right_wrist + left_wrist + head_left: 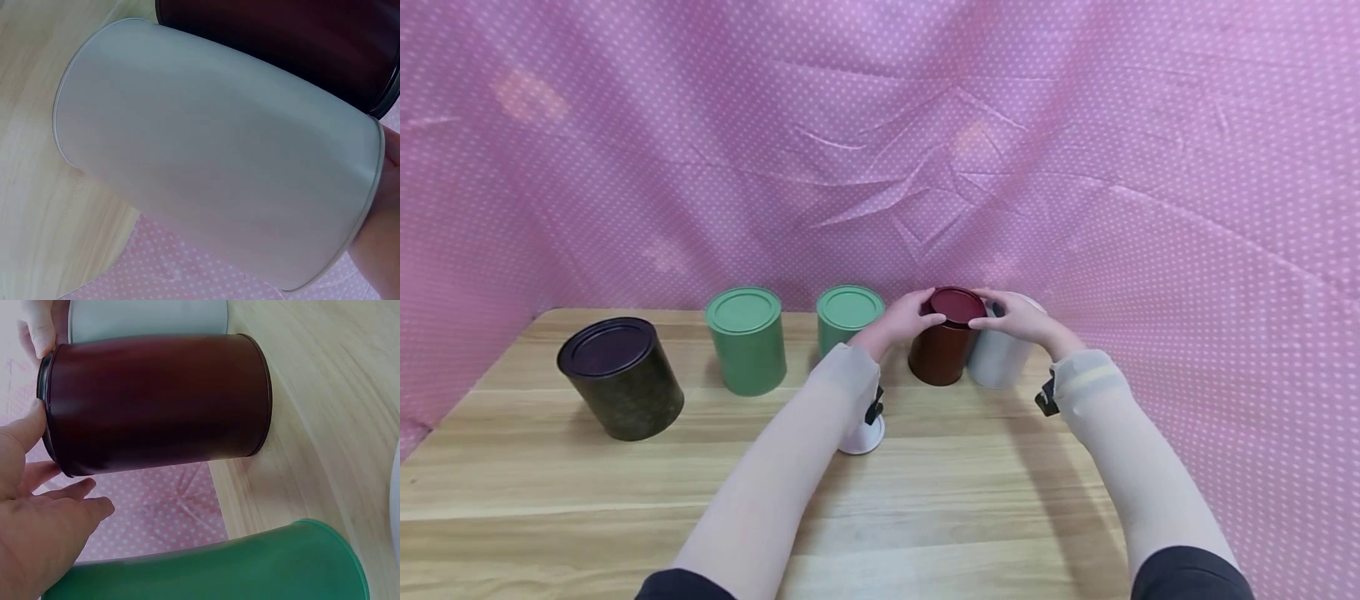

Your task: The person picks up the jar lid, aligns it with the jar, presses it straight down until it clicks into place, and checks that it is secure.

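A dark red can (937, 353) with a glossy red lid stands near the back of the wooden table. From its left side my left hand (898, 322) holds the top rim, the thumb (28, 428) against the lid's edge and the fingers spread along the far side. Opposite it, my right hand (1021, 320) holds the rim from the right, its thumb also at the lid's edge. Close against the red can's right side is a white can (219, 150), partly under my right hand. To the left stands a green can (219, 572), partly covered by my left hand and forearm.
Another green can (747, 354) and a large blackish can (628, 383) stand farther left. A white round object (863, 438) shows from under my left forearm. Pink dotted cloth (880, 167) hangs behind the table (970, 500) and along its sides.
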Demonstrator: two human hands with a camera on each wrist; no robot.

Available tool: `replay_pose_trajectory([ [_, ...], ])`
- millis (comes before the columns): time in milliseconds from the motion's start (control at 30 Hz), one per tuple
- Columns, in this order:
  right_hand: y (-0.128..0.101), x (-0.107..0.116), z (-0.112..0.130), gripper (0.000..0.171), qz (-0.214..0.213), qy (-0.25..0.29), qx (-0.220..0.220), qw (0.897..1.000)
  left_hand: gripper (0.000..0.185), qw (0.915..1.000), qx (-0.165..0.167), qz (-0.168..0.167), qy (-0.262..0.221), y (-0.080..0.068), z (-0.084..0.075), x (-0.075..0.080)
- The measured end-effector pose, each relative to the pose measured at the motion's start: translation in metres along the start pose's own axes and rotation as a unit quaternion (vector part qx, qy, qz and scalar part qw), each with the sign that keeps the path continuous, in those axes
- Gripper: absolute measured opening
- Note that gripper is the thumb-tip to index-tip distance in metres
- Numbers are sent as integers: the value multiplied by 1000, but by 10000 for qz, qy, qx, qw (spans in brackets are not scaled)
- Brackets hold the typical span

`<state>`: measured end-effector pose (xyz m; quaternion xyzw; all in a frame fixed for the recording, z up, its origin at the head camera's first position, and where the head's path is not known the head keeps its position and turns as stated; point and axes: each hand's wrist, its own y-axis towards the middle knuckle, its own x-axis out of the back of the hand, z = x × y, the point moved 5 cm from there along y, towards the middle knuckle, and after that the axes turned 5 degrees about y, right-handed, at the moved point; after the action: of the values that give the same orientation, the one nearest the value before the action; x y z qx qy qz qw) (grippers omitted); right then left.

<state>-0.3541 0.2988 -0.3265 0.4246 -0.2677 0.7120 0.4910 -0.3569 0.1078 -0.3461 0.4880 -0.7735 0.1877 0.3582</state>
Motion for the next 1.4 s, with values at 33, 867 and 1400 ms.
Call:
replay_pose_trajectory([
  [33,0,0,1,68,16,-7,44,10000,66,10000,15,15,-40,-1,0,-1],
  [867,2,-4,-6,74,547,441,-412,9967,68,9998,167,0,-106,-9,3,-9],
  [1400,2,-6,-3,71,508,613,-432,9959,69,9977,491,-439,-123,-12,12,-15],
])
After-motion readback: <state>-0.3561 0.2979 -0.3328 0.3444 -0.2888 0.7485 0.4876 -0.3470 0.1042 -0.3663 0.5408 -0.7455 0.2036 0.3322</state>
